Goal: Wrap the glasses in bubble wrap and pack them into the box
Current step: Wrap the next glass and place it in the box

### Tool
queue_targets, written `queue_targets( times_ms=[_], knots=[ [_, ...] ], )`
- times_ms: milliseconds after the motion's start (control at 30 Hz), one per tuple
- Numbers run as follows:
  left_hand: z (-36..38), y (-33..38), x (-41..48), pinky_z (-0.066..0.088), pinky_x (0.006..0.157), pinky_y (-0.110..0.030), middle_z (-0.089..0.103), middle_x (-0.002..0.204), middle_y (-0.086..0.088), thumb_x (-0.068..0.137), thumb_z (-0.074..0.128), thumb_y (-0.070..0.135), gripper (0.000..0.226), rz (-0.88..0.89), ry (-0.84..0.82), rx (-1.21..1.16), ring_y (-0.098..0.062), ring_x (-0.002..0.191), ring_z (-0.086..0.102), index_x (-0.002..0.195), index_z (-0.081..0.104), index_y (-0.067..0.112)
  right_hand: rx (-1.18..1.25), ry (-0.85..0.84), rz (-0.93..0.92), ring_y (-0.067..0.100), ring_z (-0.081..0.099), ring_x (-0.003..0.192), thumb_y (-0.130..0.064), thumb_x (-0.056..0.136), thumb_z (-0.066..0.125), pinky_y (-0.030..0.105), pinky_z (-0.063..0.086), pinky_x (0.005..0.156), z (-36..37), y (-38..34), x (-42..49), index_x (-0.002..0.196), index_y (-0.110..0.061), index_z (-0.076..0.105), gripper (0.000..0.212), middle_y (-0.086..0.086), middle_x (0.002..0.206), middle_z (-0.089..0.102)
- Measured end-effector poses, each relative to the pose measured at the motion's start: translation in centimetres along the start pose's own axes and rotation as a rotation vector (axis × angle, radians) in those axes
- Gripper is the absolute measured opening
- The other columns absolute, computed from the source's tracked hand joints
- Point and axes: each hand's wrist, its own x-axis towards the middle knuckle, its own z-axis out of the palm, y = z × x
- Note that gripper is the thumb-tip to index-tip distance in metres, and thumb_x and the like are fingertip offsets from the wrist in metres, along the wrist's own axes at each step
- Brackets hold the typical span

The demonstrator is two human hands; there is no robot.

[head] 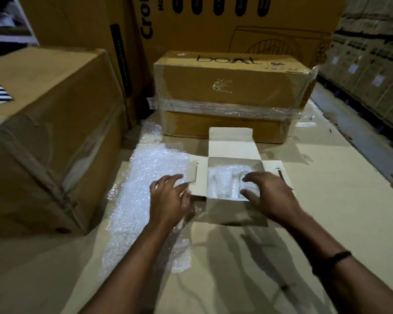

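Now two bubble-wrapped glasses (222, 184) sit side by side inside the small white box (232, 143), whose flaps are open. The right hand (270, 193) has its grip curled, fingers and thumb, round the right-hand wrapped glass (247, 186). The left hand (170, 196) is released, fingers straight on the left flap (197, 177). A bubble wrap sheet (145, 189) lies just left of the box.

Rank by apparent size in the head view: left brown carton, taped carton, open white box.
Largest: left brown carton, though closeness to the camera inflates it.
Then taped carton.
Smallest: open white box.
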Motion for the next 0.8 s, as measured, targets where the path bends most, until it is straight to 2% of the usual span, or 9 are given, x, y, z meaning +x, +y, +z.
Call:
queue_targets(
  times_ms=[67,133,200,267,367,433,600,700,800],
  knots=[
    [-0.4,-2.8,-2.7,0.036,0.093,-0.044,0.066,0.123,0.001,0.083,0.064,0.034,0.026,-0.200,-0.006,0.032,-0.028,0.114,0.057,0.104,0.076,0.023,0.215,0.101,-0.010,0.023,0.065,0.097,-0.033,0.086,0.066,0.032,0.050,0.080,2.4,-3.6,-2.6,0.104,-0.021,0.071,0.022,0.000,0.106,0.072],
    [-0.7,-4.5,-4.4,0.033,0.098,-0.042,0.060,0.133,0.004,0.085,0.068,0.038,0.033,-0.328,-0.193,0.080,-0.025,0.123,0.050,0.116,0.071,0.027,0.265,0.058,-0.082,0.025,0.068,0.088,-0.038,0.087,0.057,0.031,0.053,0.072,6.1,-6.6,-4.3,0.098,-0.022,0.070,0.024,0.000,0.098,0.072],
    [-0.8,-5.6,-5.0,0.031,0.100,-0.038,0.054,0.140,0.009,0.087,0.065,0.044,0.036,-0.339,-0.327,0.115,-0.021,0.128,0.046,0.121,0.067,0.032,0.288,-0.077,-0.106,0.027,0.064,0.107,-0.047,0.086,0.045,0.034,0.051,0.090,9.5,-9.0,-5.0,0.116,-0.020,0.067,0.046,0.005,0.118,0.068],
    [-1.2,-6.0,-5.0,0.036,0.096,-0.032,0.060,0.133,0.011,0.089,0.062,0.039,0.026,-0.330,-0.320,0.094,-0.019,0.122,0.051,0.113,0.071,0.033,0.236,-0.115,-0.116,0.030,0.057,0.121,-0.051,0.085,0.042,0.040,0.045,0.102,12.6,-10.5,-5.3,0.133,-0.014,0.057,0.062,0.012,0.135,0.058],
    [-2.3,-6.1,-4.4,0.045,0.078,-0.032,0.073,0.099,0.006,0.090,0.058,0.028,0.015,-0.367,-0.243,0.006,-0.023,0.098,0.064,0.092,0.072,0.025,0.090,-0.143,-0.074,0.030,0.051,0.129,-0.056,0.089,0.041,0.046,0.037,0.107,14.6,-11.8,-5.6,0.137,-0.023,0.052,0.060,0.012,0.141,0.053],
    [-2.7,-6.7,-4.2,0.048,0.075,-0.034,0.073,0.092,0.001,0.096,0.052,0.035,0.024,-0.367,-0.231,-0.022,-0.027,0.093,0.066,0.091,0.071,0.021,0.026,-0.139,-0.064,0.029,0.043,0.136,-0.057,0.092,0.035,0.046,0.028,0.113,15.1,-11.9,-5.8,0.138,-0.028,0.051,0.057,0.010,0.146,0.048],
    [-3.3,-8.0,-4.0,0.050,0.086,-0.035,0.071,0.115,0.000,0.096,0.056,0.028,0.021,-0.365,-0.271,-0.177,-0.024,0.108,0.063,0.108,0.072,0.022,0.035,-0.133,-0.055,0.024,0.028,0.144,-0.059,0.093,0.031,0.042,0.017,0.118,15.1,-12.0,-5.9,0.150,-0.029,0.032,0.065,0.007,0.155,0.035],
    [-3.2,-8.1,-4.1,0.051,0.080,-0.031,0.071,0.111,0.007,0.085,0.063,0.020,0.016,-0.355,-0.342,-0.065,-0.020,0.104,0.064,0.095,0.074,0.028,0.125,-0.127,0.000,0.020,0.028,0.143,-0.057,0.090,0.037,0.040,0.017,0.117,14.5,-12.3,-5.7,0.155,-0.027,0.012,0.075,0.002,0.155,0.034],
    [-3.1,-8.1,-3.9,0.050,0.078,-0.030,0.072,0.107,0.007,0.084,0.063,0.020,0.017,-0.388,-0.346,-0.018,-0.018,0.101,0.065,0.093,0.072,0.031,0.219,-0.101,0.049,0.019,0.038,0.132,-0.057,0.090,0.038,0.038,0.024,0.109,13.7,-13.1,-4.9,0.153,-0.036,0.015,0.070,-0.001,0.147,0.042]
  ],
)
